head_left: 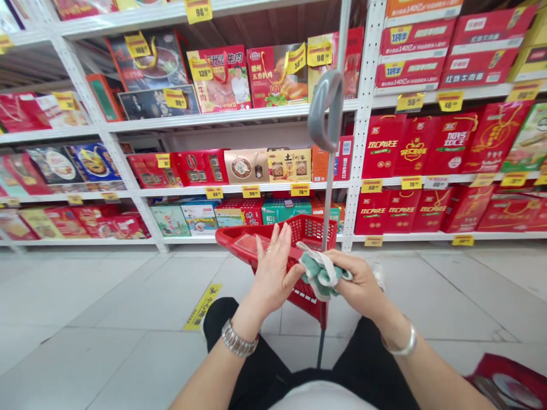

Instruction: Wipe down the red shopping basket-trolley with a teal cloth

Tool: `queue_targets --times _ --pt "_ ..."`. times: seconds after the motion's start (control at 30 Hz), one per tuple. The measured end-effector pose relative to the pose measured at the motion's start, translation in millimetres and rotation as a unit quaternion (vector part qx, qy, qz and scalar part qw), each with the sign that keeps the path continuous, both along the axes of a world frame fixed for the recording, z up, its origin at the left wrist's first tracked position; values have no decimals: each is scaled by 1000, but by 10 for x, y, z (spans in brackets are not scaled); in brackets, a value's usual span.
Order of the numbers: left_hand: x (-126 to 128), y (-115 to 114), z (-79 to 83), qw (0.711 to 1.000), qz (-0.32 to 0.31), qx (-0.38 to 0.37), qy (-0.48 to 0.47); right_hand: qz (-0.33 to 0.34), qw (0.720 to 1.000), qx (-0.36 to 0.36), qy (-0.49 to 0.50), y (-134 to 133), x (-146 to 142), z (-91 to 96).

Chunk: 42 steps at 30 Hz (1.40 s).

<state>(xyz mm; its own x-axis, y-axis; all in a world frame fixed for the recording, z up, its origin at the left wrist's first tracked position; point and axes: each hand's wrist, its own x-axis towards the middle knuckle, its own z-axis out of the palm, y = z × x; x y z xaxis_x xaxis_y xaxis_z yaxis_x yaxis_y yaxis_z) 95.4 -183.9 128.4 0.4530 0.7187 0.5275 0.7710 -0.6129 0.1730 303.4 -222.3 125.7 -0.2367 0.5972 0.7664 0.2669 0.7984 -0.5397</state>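
Note:
My right hand [363, 285] grips a bunched green-and-white cloth [318, 273], with a white band-like part looping over it. Palm down and fingers stretched out, my left hand [273, 270] hovers over or rests on the red plastic shopping basket [239, 239]; I cannot tell whether it touches. Its thumb points at the cloth. A thin metal pole [330, 199] rises past the cloth, close to my right fingers. Higher up the pole is a grey loop-shaped handle [327, 111]. The basket stands in front of my legs, its lower part partly hidden by my hands.
White shelves [256, 117] ahead carry boxed foods with yellow price tags. Red gift bags [421, 145] line the right-hand shelves. A yellow floor sticker [203, 307] lies on the grey tiles by my left foot. Something dark red [508, 378] sits at the lower right.

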Motion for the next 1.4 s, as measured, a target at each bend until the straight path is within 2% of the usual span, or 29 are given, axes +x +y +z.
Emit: queue_targets --times 0.07,0.17,0.27,0.33,0.43,0.53,0.6,0.7,0.83,0.9,0.97,1.13,1.23,1.3,1.4 --pt "34 -26 9 1000 8 -4 20 -26 998 -9 65 4 113 -39" --pt "-54 -1 -3 997 58 4 55 -155 979 -10 129 120 301 -109" --pt "-227 39 -33 991 106 18 76 -253 960 4 119 356 344 -188" --pt "-347 43 -43 989 124 15 84 -246 967 5 71 526 242 -247" --pt "-475 2 -24 985 144 0 90 -156 987 -26 -22 705 -54 -328" --pt "-492 -67 15 984 147 0 98 -81 990 -63 -94 750 -361 -369" --pt "-452 -100 36 982 156 14 110 -77 987 -73 -119 717 -510 -368" --pt "-408 -120 54 967 214 36 135 -86 984 -69 -140 637 -660 -347" --pt "-530 -144 82 946 273 40 172 -73 981 -64 -168 618 -772 -360" --pt "-643 -165 106 942 277 33 189 -83 976 -78 -188 680 -755 -419" --pt "-752 -184 128 939 279 24 200 -123 963 -110 -213 784 -657 -520" --pt "-937 -188 138 936 292 16 194 -218 934 -166 -230 1100 -117 -813" --pt "-987 -184 124 941 287 28 174 -246 927 -172 -226 1223 155 -874" --pt "-999 -190 119 946 276 38 167 -247 928 -168 -223 1241 187 -850" --pt "-998 -206 124 949 262 54 167 -218 941 -147 -214 1155 -31 -743"
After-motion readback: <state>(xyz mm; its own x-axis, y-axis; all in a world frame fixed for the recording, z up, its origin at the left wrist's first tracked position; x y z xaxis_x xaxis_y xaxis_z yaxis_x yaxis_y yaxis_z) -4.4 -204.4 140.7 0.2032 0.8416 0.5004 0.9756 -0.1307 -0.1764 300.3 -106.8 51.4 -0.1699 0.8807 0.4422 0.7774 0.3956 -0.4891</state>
